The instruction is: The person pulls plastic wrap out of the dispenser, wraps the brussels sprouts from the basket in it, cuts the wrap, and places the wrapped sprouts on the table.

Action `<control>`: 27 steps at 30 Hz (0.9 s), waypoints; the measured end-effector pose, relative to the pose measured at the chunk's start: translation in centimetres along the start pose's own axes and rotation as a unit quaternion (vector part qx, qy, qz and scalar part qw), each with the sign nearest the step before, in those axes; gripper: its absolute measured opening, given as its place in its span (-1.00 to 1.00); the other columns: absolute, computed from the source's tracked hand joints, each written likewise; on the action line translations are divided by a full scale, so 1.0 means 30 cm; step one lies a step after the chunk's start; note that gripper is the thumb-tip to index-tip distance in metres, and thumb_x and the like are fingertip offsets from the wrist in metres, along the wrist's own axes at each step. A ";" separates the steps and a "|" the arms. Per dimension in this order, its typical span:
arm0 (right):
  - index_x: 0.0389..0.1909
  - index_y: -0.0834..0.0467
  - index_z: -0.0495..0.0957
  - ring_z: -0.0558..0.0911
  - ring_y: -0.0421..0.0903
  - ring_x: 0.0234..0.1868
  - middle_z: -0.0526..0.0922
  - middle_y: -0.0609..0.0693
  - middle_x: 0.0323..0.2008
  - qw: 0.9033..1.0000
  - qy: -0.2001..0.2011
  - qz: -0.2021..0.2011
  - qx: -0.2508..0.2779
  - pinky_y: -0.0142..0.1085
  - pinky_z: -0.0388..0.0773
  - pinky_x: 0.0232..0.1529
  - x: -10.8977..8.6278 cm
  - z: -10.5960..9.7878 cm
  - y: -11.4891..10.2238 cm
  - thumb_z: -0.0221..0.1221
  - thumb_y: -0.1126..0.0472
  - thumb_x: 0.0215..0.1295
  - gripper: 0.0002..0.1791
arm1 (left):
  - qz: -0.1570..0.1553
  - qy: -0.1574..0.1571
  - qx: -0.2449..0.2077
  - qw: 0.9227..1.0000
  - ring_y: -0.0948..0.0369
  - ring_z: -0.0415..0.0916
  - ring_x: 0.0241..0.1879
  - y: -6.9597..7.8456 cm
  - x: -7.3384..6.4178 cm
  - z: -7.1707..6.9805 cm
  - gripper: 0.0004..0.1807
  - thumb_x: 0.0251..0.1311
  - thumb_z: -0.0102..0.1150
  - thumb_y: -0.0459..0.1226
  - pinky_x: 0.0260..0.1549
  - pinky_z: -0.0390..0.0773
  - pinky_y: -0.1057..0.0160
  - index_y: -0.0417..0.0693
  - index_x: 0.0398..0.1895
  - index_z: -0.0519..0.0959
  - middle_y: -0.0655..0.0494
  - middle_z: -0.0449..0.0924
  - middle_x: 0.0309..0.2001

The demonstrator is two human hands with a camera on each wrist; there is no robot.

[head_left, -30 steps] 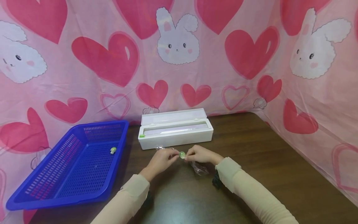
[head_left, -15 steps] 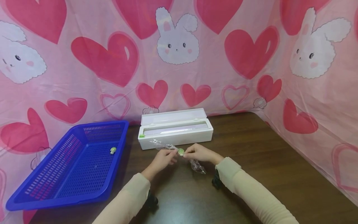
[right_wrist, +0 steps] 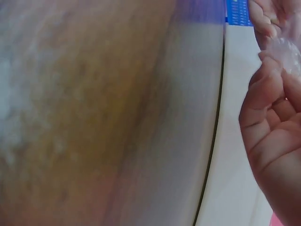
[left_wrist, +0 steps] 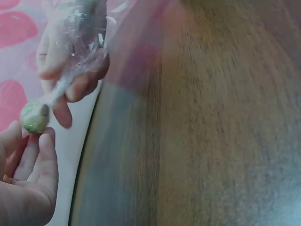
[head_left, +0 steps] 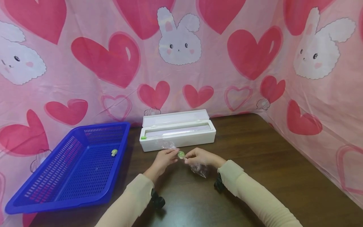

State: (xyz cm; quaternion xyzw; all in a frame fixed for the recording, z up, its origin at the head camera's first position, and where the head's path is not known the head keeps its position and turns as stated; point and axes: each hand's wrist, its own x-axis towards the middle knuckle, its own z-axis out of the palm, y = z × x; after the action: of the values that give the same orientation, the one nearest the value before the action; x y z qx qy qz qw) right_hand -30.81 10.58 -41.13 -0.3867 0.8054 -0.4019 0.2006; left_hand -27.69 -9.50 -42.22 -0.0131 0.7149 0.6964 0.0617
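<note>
A small round green-and-white ball [head_left: 181, 154], resembling a Brussels sprout, hangs between my hands above the table, wrapped in clear plastic film [head_left: 199, 169]. My left hand [head_left: 164, 161] pinches the left side of the bundle with thumb and fingertips, and a loose film tail sticks out beyond it. On the other side, my right hand [head_left: 202, 156] pinches the twisted film beside the ball; its tail droops below the fingers. In the left wrist view the ball [left_wrist: 35, 117] sits at the left fingertips, with twisted film running up to the right hand [left_wrist: 77, 66].
Behind the hands stands a white cling film dispenser box [head_left: 178, 140], lid raised, with a green slider [head_left: 143, 137] on its left. A blue plastic basket [head_left: 68, 203] at the left contains a similar small green-and-white piece [head_left: 114, 152]. A pink heart-print cloth [head_left: 175, 75] hangs behind the brown table [head_left: 269, 170].
The wrapped ball has shifted slightly left between the hands. The left film tail has spread out in front of the box, and the left hand's fingers have adjusted their hold.
</note>
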 end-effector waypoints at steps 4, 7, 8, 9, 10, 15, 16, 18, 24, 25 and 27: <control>-0.19 0.27 0.61 0.48 -0.26 -0.47 0.59 -0.13 -0.46 1.000 -0.020 0.004 -0.002 -0.37 0.47 -0.41 -0.001 0.003 0.004 0.13 0.14 0.27 -0.73 | -0.001 0.021 -0.019 1.000 0.16 0.56 -0.28 0.003 0.003 -0.004 -0.60 0.21 0.14 -0.25 -0.24 0.55 0.24 -0.44 -0.03 0.50 -0.12 0.58 -0.21; -0.30 0.21 0.64 0.45 -0.27 -0.51 0.56 -0.15 -0.53 1.000 -0.031 -0.005 0.002 -0.38 0.43 -0.46 0.000 0.005 0.008 0.16 0.15 0.24 -0.80 | -0.003 0.032 -0.026 0.999 0.17 0.57 -0.28 0.006 0.005 -0.007 -0.60 0.21 0.15 -0.25 -0.24 0.54 0.24 -0.43 -0.03 0.50 -0.12 0.59 -0.20; -0.33 0.20 0.63 0.44 -0.27 -0.52 0.55 -0.15 -0.54 0.999 -0.036 -0.006 0.008 -0.39 0.42 -0.47 0.000 0.006 0.010 0.16 0.16 0.24 -0.82 | -0.004 0.033 -0.030 0.999 0.16 0.57 -0.28 0.006 0.006 -0.008 -0.60 0.20 0.15 -0.25 -0.24 0.54 0.24 -0.43 -0.03 0.50 -0.12 0.59 -0.20; -0.36 0.20 0.62 0.45 -0.28 -0.51 0.57 -0.16 -0.53 0.999 -0.039 -0.007 0.015 -0.39 0.42 -0.46 0.001 0.007 0.012 0.16 0.17 0.24 -0.83 | -0.003 0.033 -0.032 0.999 0.16 0.57 -0.28 0.006 0.005 -0.009 -0.60 0.20 0.15 -0.26 -0.24 0.54 0.24 -0.43 -0.02 0.49 -0.13 0.59 -0.19; -0.38 0.21 0.59 0.47 -0.27 -0.50 0.58 -0.15 -0.52 0.999 -0.045 -0.008 0.028 -0.39 0.44 -0.44 0.001 0.008 0.013 0.16 0.19 0.25 -0.85 | -0.003 0.032 -0.034 0.999 0.17 0.57 -0.28 0.006 0.005 -0.010 -0.60 0.20 0.15 -0.26 -0.24 0.54 0.24 -0.43 -0.02 0.49 -0.13 0.59 -0.19; -0.45 0.24 0.48 0.49 -0.25 -0.54 0.58 -0.10 -0.57 0.996 -0.055 0.000 0.066 -0.40 0.42 -0.49 -0.001 0.013 0.014 0.12 0.27 0.26 -0.87 | -0.001 0.029 -0.044 0.999 0.17 0.58 -0.29 0.004 0.006 -0.011 -0.59 0.19 0.17 -0.26 -0.25 0.55 0.24 -0.45 -0.02 0.48 -0.13 0.60 -0.22; -0.45 0.24 0.47 0.46 -0.26 -0.58 0.54 -0.11 -0.61 0.996 -0.054 0.003 0.066 -0.41 0.39 -0.53 -0.002 0.013 0.014 0.12 0.27 0.26 -0.87 | -0.002 0.031 -0.044 0.999 0.17 0.58 -0.29 0.003 0.007 -0.011 -0.59 0.19 0.17 -0.26 -0.25 0.55 0.24 -0.45 -0.03 0.48 -0.13 0.60 -0.23; -0.43 0.24 0.47 0.37 -0.26 -0.63 0.46 -0.13 -0.65 0.997 -0.048 0.010 0.059 -0.42 0.30 -0.61 -0.003 0.015 0.014 0.12 0.28 0.26 -0.88 | -0.003 0.033 -0.042 0.999 0.17 0.58 -0.30 0.003 0.008 -0.012 -0.59 0.19 0.17 -0.26 -0.25 0.55 0.24 -0.45 -0.03 0.49 -0.12 0.60 -0.24; -0.34 0.28 0.56 0.33 -0.27 -0.66 0.40 -0.15 -0.67 0.998 -0.055 0.020 0.023 -0.43 0.26 -0.64 -0.001 0.017 0.016 0.07 0.22 0.32 -0.81 | -0.011 0.035 -0.045 0.998 0.17 0.57 -0.30 -0.002 0.010 -0.012 -0.60 0.20 0.16 -0.27 -0.26 0.55 0.26 -0.46 -0.03 0.48 -0.13 0.60 -0.23; -0.33 0.28 0.57 0.34 -0.27 -0.66 0.40 -0.14 -0.67 0.998 -0.057 0.019 0.019 -0.42 0.26 -0.64 -0.001 0.017 0.016 0.06 0.22 0.33 -0.79 | -0.012 0.036 -0.047 0.998 0.17 0.57 -0.30 -0.003 0.010 -0.012 -0.60 0.20 0.16 -0.27 -0.25 0.55 0.26 -0.46 -0.03 0.48 -0.14 0.60 -0.23; -0.30 0.28 0.57 0.34 -0.25 -0.66 0.39 -0.14 -0.67 0.998 -0.059 0.022 0.018 -0.40 0.26 -0.62 -0.003 0.015 0.015 0.02 0.21 0.36 -0.77 | -0.015 0.039 -0.052 0.998 0.18 0.57 -0.30 -0.001 0.009 -0.012 -0.60 0.20 0.16 -0.28 -0.25 0.55 0.25 -0.46 -0.03 0.48 -0.14 0.60 -0.23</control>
State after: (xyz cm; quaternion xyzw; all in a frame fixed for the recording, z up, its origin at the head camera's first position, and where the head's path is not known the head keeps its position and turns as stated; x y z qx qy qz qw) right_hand -30.69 10.61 -41.76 -0.3881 0.7932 -0.3880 0.2639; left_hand -27.98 -9.84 -42.27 -0.0540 0.6791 0.7308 0.0432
